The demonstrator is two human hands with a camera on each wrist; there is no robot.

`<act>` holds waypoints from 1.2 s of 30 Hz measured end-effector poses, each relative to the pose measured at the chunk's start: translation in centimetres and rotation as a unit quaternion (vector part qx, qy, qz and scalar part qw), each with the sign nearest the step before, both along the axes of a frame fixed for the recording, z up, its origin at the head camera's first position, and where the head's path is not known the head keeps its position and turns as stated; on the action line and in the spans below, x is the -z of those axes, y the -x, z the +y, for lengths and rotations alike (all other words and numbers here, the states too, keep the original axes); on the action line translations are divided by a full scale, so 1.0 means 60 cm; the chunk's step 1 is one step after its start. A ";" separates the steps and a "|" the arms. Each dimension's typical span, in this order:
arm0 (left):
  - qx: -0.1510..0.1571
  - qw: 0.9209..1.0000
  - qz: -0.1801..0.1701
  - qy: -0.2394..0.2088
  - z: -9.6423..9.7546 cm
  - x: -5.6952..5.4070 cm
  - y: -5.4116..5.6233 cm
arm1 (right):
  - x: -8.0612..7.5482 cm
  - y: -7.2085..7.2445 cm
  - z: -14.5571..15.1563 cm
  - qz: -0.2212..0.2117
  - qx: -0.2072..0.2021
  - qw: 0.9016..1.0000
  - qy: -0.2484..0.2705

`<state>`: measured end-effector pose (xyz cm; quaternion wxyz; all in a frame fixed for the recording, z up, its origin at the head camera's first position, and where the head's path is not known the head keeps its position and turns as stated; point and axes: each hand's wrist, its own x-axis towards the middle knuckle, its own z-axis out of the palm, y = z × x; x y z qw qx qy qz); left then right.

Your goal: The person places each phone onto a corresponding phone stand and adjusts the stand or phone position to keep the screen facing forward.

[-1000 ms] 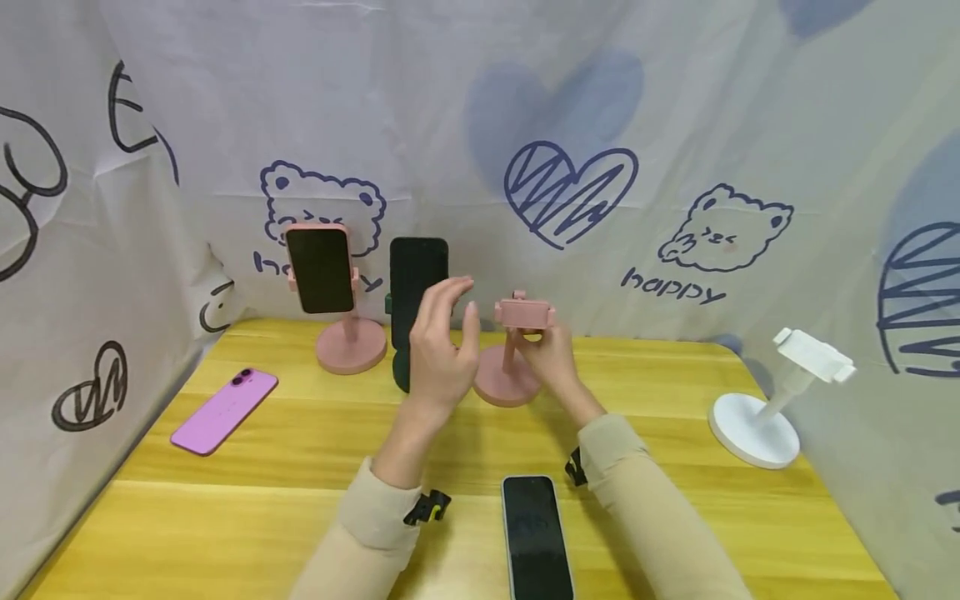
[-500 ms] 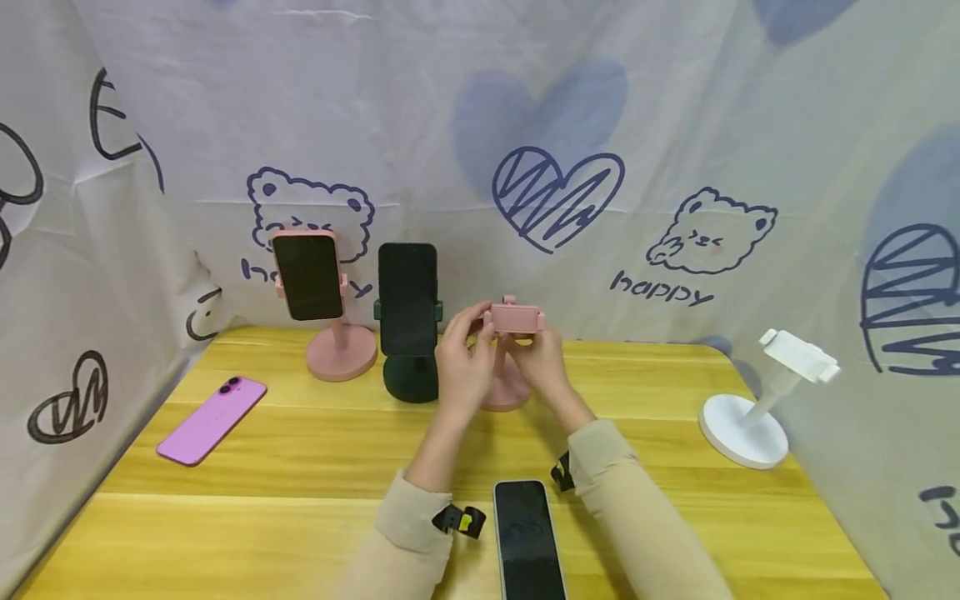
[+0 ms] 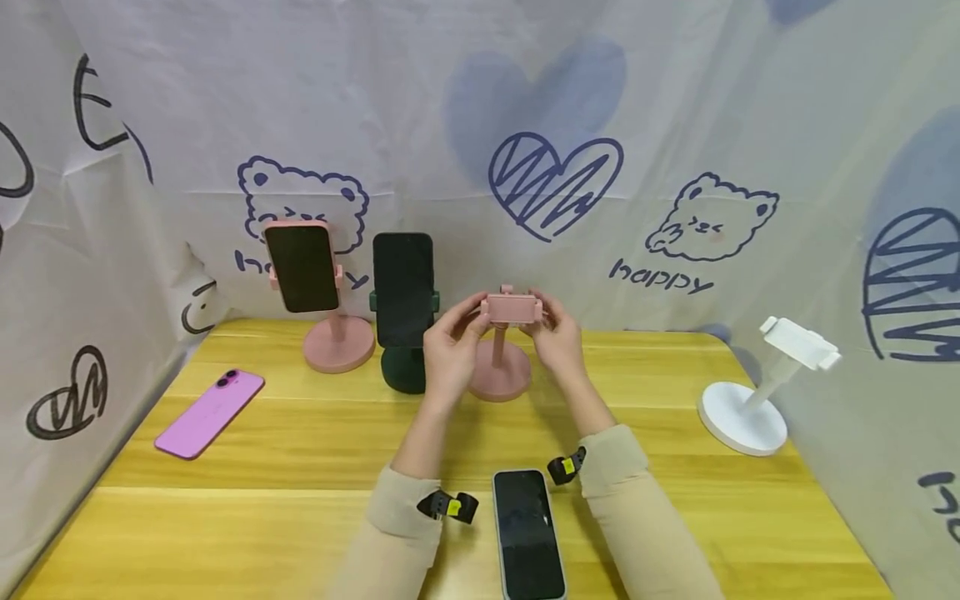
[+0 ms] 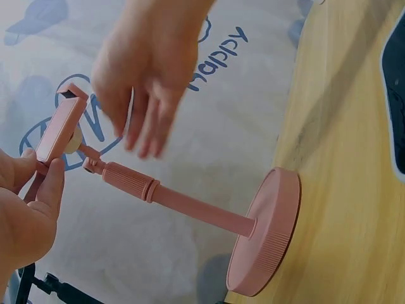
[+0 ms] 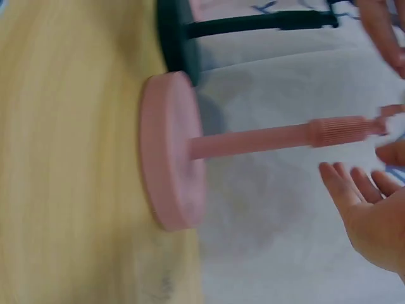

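An unloaded pink phone stand (image 3: 501, 377) stands upright at the back middle of the table, its small clamp head level with both hands. My left hand (image 3: 450, 354) pinches the left end of that clamp between thumb and fingers, plainest in the left wrist view, where the clamp head (image 4: 60, 130) tilts on its joint. On the stand's other side is my right hand (image 3: 561, 346). In the right wrist view its fingers (image 5: 345, 190) are loosely extended beside the ribbed collar, with a gap between them and the pole.
Left of the hands stand a dark green stand (image 3: 405, 371) and another pink stand (image 3: 339, 346), each bearing a phone. A purple phone (image 3: 210, 414) lies at left, and a black-screened phone (image 3: 528, 533) between my forearms. A white stand (image 3: 742, 419) is at right.
My left hand has moved right from in front of the green stand to the clamp and taken hold of its left end. My right hand has shifted from beneath the clamp to its right side.
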<state>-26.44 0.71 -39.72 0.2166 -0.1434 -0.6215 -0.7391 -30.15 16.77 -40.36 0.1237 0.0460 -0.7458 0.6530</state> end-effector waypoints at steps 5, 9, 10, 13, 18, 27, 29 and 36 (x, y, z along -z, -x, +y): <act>0.007 1.000 -0.013 0.005 -0.009 -0.004 -0.001 | -0.022 -0.028 0.003 0.076 0.016 0.987 0.139; 0.007 1.000 -0.016 0.005 -0.011 -0.004 -0.003 | -0.026 -0.049 0.001 0.142 -0.005 0.983 0.113; 0.004 1.000 -0.014 0.007 -0.011 -0.004 -0.003 | -0.026 -0.052 0.000 0.153 -0.011 0.983 0.105; -0.001 1.000 -0.003 0.011 -0.010 -0.003 -0.004 | -0.021 -0.058 -0.005 0.169 -0.019 0.981 0.097; -0.008 1.000 0.002 0.008 -0.007 0.000 -0.006 | -0.012 -0.061 -0.013 0.176 0.000 0.978 0.109; -0.005 1.000 0.000 0.004 -0.008 -0.004 -0.005 | -0.018 -0.068 -0.006 0.183 -0.013 0.979 0.093; -0.003 1.000 -0.004 0.007 -0.008 -0.006 -0.006 | -0.018 -0.075 0.001 0.176 -0.017 0.982 0.068; -0.002 1.000 -0.010 0.023 -0.013 -0.006 -0.005 | -0.008 -0.111 0.031 0.101 -0.032 0.994 -0.036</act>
